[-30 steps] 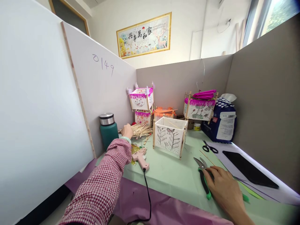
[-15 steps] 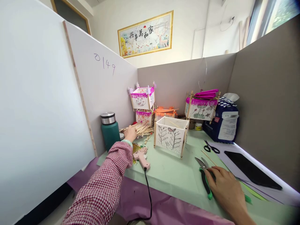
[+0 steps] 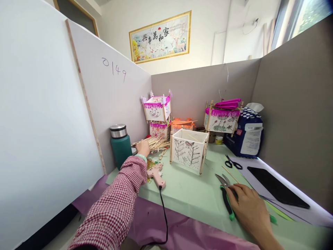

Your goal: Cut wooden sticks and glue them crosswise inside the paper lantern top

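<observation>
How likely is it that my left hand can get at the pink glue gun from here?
Probably yes: the left hand is at the stick pile, just beyond the pink glue gun, whose handle lies uncovered beside the checked sleeve.

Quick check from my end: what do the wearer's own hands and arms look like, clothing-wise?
The left arm has a dark red and white checked sleeve, rumpled towards the wrist, with a pale green bangle just past it; the left hand is ungloved. The right hand is ungloved too, with no sleeve or bracelet in view.
</observation>
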### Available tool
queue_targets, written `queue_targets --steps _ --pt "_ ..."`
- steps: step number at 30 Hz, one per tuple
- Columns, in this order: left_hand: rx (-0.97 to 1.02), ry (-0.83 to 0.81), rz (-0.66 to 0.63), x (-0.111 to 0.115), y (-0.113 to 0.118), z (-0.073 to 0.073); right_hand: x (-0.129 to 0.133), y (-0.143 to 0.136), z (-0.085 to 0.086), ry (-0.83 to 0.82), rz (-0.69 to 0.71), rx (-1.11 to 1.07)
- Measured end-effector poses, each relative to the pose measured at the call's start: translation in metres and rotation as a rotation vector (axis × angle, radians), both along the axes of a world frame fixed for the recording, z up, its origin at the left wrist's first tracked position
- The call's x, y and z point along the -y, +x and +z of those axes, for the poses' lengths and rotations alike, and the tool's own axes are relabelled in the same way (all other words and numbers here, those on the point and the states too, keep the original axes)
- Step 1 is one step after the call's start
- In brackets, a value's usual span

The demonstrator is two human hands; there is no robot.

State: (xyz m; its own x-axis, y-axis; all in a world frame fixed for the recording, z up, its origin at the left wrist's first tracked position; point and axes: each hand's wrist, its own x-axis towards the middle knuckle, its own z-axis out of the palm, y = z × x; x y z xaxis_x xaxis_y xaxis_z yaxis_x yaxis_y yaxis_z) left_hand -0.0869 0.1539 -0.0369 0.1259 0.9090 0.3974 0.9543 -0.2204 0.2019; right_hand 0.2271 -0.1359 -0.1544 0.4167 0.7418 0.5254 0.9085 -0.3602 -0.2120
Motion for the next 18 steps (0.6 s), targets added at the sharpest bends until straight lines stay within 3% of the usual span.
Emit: queue_targets --steps 5,12,18 --pt "0.085 0.023 0.139 -0.005 -0.003 0.011 0.001 0.000 0.000 -0.003 -0.005 0.007" --pt "0.239 0.163 0.172 -0.005 -0.005 0.041 0.000 0.000 0.000 -0.004 -0.004 0.014" --pt "0.273 0.339 0.161 0.009 -0.004 0.072 0.000 0.000 0.000 -0.001 -0.005 0.019"
